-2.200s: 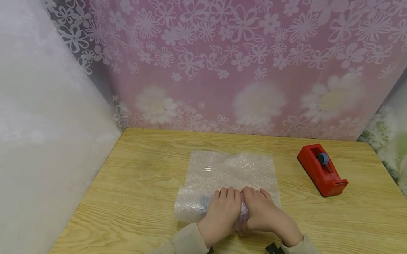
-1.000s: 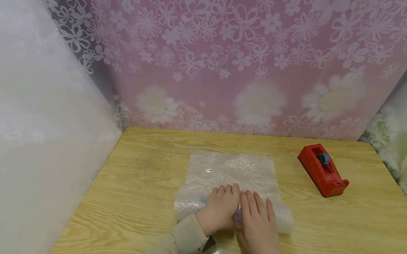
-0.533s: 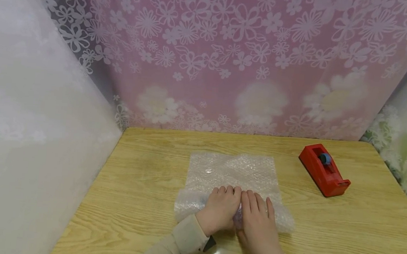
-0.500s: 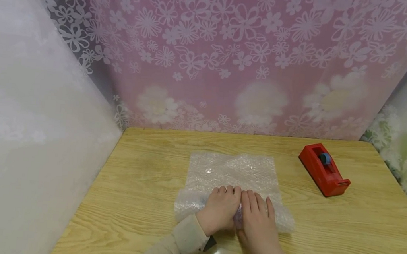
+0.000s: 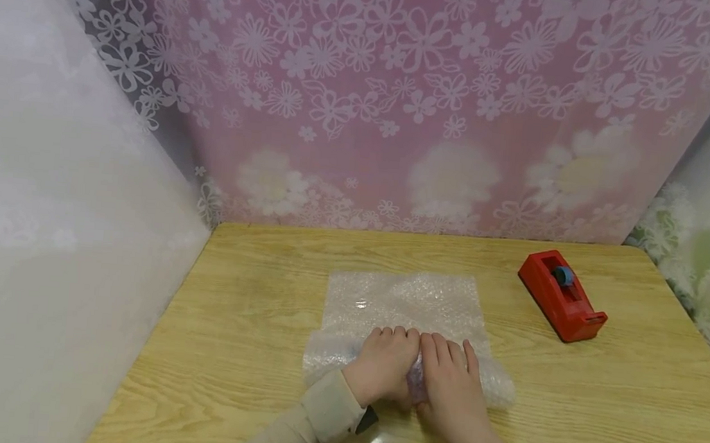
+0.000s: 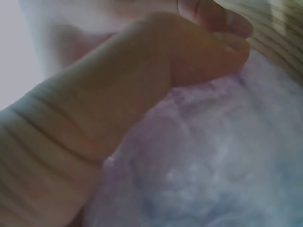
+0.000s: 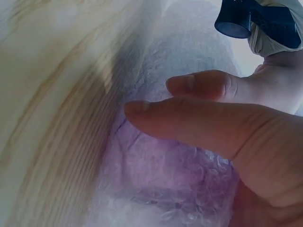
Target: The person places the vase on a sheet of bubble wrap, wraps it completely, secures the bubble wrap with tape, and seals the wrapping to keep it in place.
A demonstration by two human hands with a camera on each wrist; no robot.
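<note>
A sheet of bubble wrap (image 5: 405, 302) lies flat on the table, its near part rolled round something with purple and bluish colours. This bubble-wrapped roll (image 5: 417, 383) lies crosswise, its white ends sticking out past both hands. My left hand (image 5: 384, 366) grips it left of centre, fingers over the top and thumb (image 6: 208, 56) on the near side. Close beside it, my right hand (image 5: 453, 389) holds the roll with fingers over the top. In the right wrist view its thumb (image 7: 184, 118) presses the near side, over the purple part. The wrapped object's kind is hidden.
A red tape dispenser (image 5: 561, 300) with a blue roll of tape stands at the right on the wooden table (image 5: 249, 296). Behind the table hangs a pink flowered curtain (image 5: 364, 111). A pale sheet (image 5: 66, 226) borders the left side.
Since the oldest frame my right hand has shifted its grip, its forearm now coming from nearer the front. The bubble wrap's far edge has slid slightly toward me. The left hand has barely moved.
</note>
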